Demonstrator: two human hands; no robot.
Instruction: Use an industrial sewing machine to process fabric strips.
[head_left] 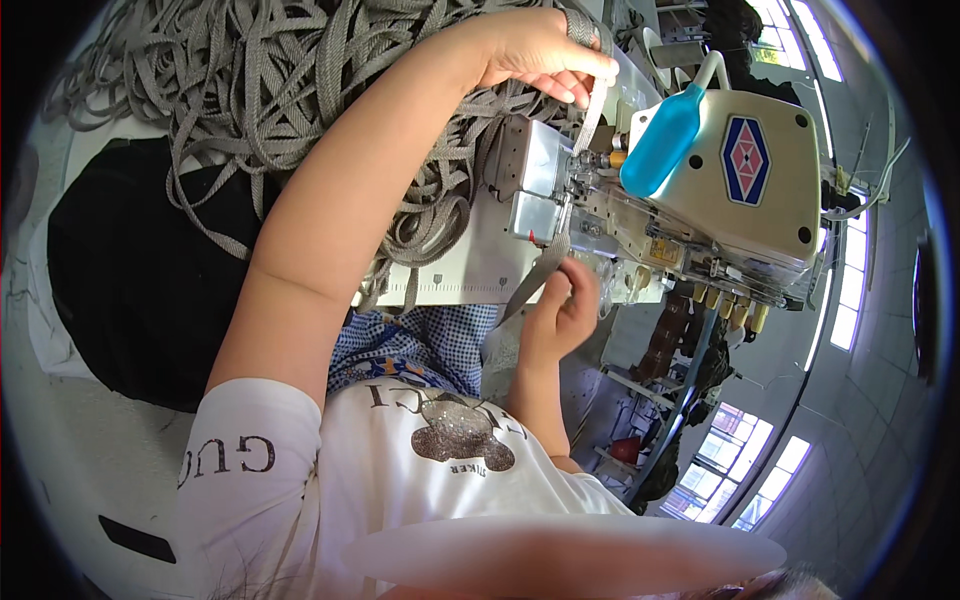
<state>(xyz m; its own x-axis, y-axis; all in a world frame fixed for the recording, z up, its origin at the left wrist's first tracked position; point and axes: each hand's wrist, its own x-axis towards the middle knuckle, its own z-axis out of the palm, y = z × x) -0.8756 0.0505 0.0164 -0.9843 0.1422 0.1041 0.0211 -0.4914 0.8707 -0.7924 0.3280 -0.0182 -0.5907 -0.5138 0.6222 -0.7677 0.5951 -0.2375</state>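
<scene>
Head view: left hand point(540, 55) grips grey strap point(590, 105) feeding the sewing machine point(740, 190); right hand point(565, 300) pinches it below. Large tangled strap pile point(270, 90) apparently remains unsewn.

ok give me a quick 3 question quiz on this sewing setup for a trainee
1. True or false: the left hand holds the grey strap above the sewing machine.
2. What colour is the bottle on the machine? A red, B blue, C green.
3. Fill in: the right hand pinches the strap ____ the machine's needle area.

Key: 1 true. 2 B. 3 below, where the strap comes out toward the person.
</scene>
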